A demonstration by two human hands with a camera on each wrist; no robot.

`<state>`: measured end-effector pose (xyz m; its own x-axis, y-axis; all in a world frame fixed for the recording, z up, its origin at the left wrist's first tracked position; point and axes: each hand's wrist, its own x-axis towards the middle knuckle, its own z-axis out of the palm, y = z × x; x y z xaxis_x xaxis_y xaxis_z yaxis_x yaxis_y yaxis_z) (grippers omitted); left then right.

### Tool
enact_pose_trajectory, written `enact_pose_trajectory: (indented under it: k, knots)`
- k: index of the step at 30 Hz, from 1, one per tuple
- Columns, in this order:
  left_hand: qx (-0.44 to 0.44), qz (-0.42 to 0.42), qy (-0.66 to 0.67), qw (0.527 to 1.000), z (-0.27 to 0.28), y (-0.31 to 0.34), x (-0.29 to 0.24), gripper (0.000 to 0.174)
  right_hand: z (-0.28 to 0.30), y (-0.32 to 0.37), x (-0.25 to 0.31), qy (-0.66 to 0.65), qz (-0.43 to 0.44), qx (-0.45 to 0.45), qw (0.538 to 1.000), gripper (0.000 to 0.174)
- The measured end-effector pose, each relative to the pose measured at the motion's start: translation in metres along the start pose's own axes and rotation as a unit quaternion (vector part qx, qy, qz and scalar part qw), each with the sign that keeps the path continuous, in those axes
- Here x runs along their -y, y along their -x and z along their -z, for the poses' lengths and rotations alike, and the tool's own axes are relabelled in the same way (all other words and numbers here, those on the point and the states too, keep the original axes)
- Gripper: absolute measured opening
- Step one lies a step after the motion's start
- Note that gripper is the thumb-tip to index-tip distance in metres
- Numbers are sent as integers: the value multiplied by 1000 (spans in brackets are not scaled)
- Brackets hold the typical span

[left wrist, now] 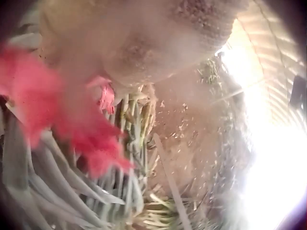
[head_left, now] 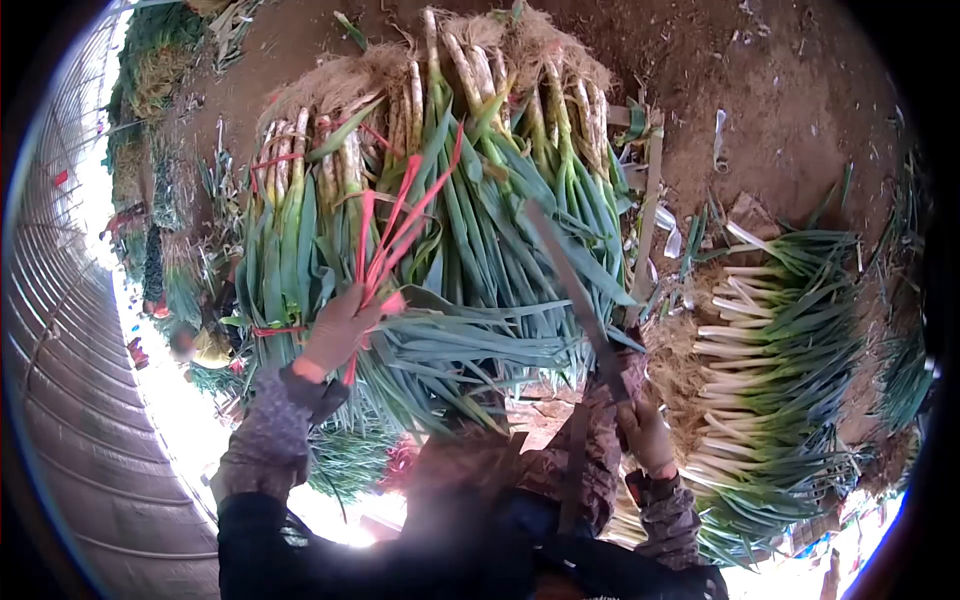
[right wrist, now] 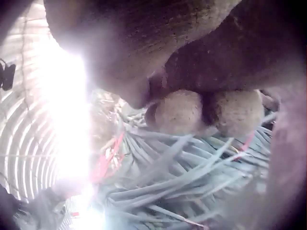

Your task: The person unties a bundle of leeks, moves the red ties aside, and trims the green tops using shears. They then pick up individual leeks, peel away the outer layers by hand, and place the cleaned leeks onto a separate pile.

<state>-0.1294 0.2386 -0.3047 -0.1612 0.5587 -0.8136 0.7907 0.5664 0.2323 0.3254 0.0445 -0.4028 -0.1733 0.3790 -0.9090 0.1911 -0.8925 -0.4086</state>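
Note:
My gloved left hand (head_left: 340,330) holds a bunch of red plastic ties (head_left: 405,215) over the left part of a broad heap of leeks (head_left: 470,235). The loose ends fan out above the fingers, and in the left wrist view red strips (left wrist: 91,139) hang blurred beside the glove. In my gloved right hand (head_left: 648,438) is a long knife, gripped low; its dark blade (head_left: 572,280) slants up across the right side of the leaves. Curled fingers (right wrist: 180,112) show in the right wrist view, above the green leaves. Roots of the leeks point away from me, leaves toward me.
On the right lies a long row of green onions (head_left: 775,370), white ends facing left. A wooden bar (head_left: 648,205) stands at the heap's right edge. More bundles (head_left: 160,75) lie at the far left, near the curved plastic wall (head_left: 70,400). Bare soil (head_left: 760,110) stretches behind.

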Motion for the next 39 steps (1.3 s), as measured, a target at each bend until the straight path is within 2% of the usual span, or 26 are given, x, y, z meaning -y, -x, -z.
enact_pose_trajectory:
  k: [3, 4, 6, 7, 8, 9, 10, 11, 12, 13, 15, 16, 18, 19, 22, 24, 25, 28, 30, 32, 33, 35, 36, 37, 38, 39]
  knots:
    - [-49, -119, -42, 991, 42, 30, -7, 12, -6, -66, 42, -19, 77, -70, 994, 31]
    - [-122, -141, -26, 982, 52, 40, 3, 12, -11, -97, 50, -11, 92, -86, 992, 30]
    - [-201, -157, -15, 967, 75, 65, -14, 14, -23, -149, 72, 62, 133, -114, 983, 34]
    - [-259, -116, 101, 954, 89, 78, -39, 14, -30, -172, 75, 68, 149, -113, 980, 34]
    - [-322, -89, 220, 916, 103, 92, -64, 13, -36, -185, 76, 76, 162, -109, 978, 35]
    - [-322, -129, -17, 938, 131, 109, -91, 9, -39, -187, 80, 68, 136, -87, 984, 36]
    - [-365, -191, 125, 903, 148, 111, -92, 12, -43, -190, 87, 58, 114, -67, 990, 37]
    - [-395, -194, -124, 889, 160, 114, -108, 12, -46, -190, 90, 48, 91, -46, 994, 38]
    - [-443, -187, -357, 801, 173, 117, -124, 12, -47, -187, 90, 81, 104, -57, 990, 36]
    - [-464, -206, -410, 757, 180, 105, -131, 13, -47, -185, 89, 113, 118, -70, 984, 34]
    - [-435, -255, -345, 792, 179, 55, -129, 15, -48, -194, 75, 127, 137, -85, 979, 32]
    - [-377, -273, -263, 845, 167, 16, -124, 17, -51, -195, 77, 113, 127, -80, 982, 32]
    - [-243, -269, -156, 919, 128, -66, -109, 21, -60, -209, 91, 80, 112, -75, 988, 32]
    - [-175, -260, -134, 940, 102, -112, -95, 24, -64, -217, 95, 106, 160, -97, 977, 32]
    - [-68, -262, -138, 953, 13, -222, -41, 31, -82, -253, 101, 96, 170, -118, 974, 33]
    - [-113, -218, -247, 937, -35, -262, -15, 37, -95, -262, 113, 89, 186, -154, 966, 32]
    - [-159, -122, -396, 896, -55, -267, -20, 14, -102, -266, 111, 92, 184, -168, 964, 32]
    - [-219, -56, -489, 843, -85, -261, -48, 13, -117, -274, 114, 67, 219, -201, 952, 35]
    - [-202, -56, -479, 852, -89, -271, -41, 14, -114, -293, 147, 88, 262, -215, 937, 39]
    - [-197, -66, -484, 850, -82, -281, -45, 14, -109, -312, 200, 76, 200, -194, 957, 45]
    - [-190, -70, -491, 847, -81, -279, -46, 14, -112, -345, 201, 70, 241, -215, 944, 53]
    - [-176, -68, -486, 853, -80, -275, -44, 16, -103, -332, 209, -11, 184, -147, 972, 51]
    - [-167, -63, -469, 865, -83, -272, -44, 16, -92, -295, 207, -29, 167, -135, 976, 49]
    - [-162, -61, -453, 874, -81, -272, -46, 17, -83, -276, 183, 23, 194, -157, 968, 48]
    - [-159, -60, -440, 882, -77, -272, -50, 18, -71, -245, 161, 4, 123, -109, 986, 46]
    - [-153, -50, -419, 894, -76, -272, -53, 20, -65, -223, 121, -46, 90, -98, 990, 42]
